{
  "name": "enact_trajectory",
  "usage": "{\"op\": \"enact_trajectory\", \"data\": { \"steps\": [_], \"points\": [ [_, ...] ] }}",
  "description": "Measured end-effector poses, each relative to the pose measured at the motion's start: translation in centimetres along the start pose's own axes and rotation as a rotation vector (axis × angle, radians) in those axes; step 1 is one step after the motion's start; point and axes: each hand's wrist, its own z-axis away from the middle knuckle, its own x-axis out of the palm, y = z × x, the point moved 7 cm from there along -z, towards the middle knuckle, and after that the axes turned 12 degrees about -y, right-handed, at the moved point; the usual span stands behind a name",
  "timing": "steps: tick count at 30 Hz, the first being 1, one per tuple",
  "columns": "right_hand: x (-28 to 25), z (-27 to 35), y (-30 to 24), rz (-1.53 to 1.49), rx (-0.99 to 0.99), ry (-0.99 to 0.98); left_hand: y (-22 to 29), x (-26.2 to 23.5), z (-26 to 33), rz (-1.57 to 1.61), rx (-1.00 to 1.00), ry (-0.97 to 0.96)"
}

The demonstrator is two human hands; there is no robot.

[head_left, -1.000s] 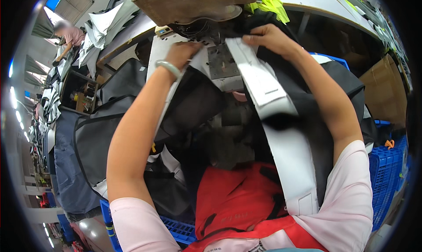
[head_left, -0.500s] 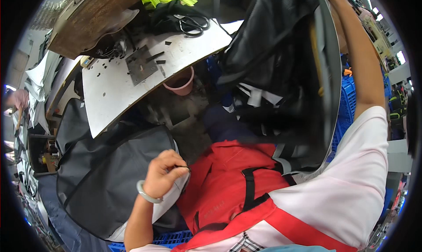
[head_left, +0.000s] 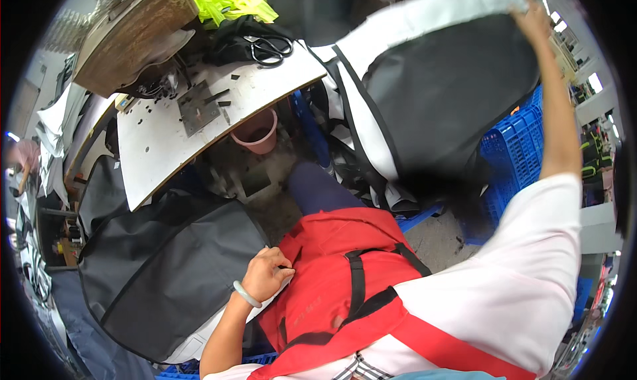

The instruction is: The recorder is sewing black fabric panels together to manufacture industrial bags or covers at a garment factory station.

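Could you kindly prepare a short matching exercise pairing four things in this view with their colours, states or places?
Column one:
1. scissors
2. bucket
3. apron
4. left hand

Column two:
A. pink
B. curled at the edge of a dark grey sheet
C. black-handled
D. red

Pairs: 1-C, 2-A, 3-D, 4-B

Scissors (head_left: 267, 46) against dark cloth (head_left: 232, 38) on white table (head_left: 159, 158); pink bucket (head_left: 261, 147) below table edge; yellow cloth (head_left: 229, 5) beyond scissors; blue crate (head_left: 514, 144) at right, openwork.
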Motion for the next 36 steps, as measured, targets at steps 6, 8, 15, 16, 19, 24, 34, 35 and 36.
{"op": "enact_trajectory", "data": {
  "steps": [6, 8, 15, 16, 19, 24, 34, 35, 36],
  "points": [
    [11.2, 37.3, -26.2, -0.623, -0.471, -0.963, -0.6, 0.3, 3.3, -0.005, -0.028, 0.103],
    [13.9, 44.2, -28.5, -0.561, -0.480, -0.931, 0.0, 0.0, 2.9, 0.002, -0.023, 0.122],
    [21.6, 46.1, -30.2, -0.504, -0.504, -1.341, -3.0, 4.4, 1.7, -0.177, -0.039, 0.144],
    [22.3, 43.9, -26.6, -0.608, -0.562, -1.290, -2.6, 4.4, 1.0, -0.153, 0.014, 0.170],
    [17.3, 36.7, -25.8, -0.657, -0.504, -1.121, -2.0, 3.5, 3.3, 0.005, -0.037, 0.290],
    [-6.7, 35.4, -37.5, -1.314, -0.467, -1.066, -4.8, -3.7, 12.5, -0.019, 0.020, 0.902],
    [-26.9, 53.0, -56.4, -1.998, -1.134, -1.426, -14.6, -1.6, 49.7, -0.026, -0.874, 1.656],
    [-25.5, 52.9, -58.4, -1.932, -1.107, -1.520, -15.3, 0.0, 49.1, -0.093, -1.008, 1.517],
    [-23.4, 52.5, -60.2, -1.862, -1.073, -1.612, -15.0, 1.1, 46.8, 0.017, -0.678, 1.582]
  ]
}}
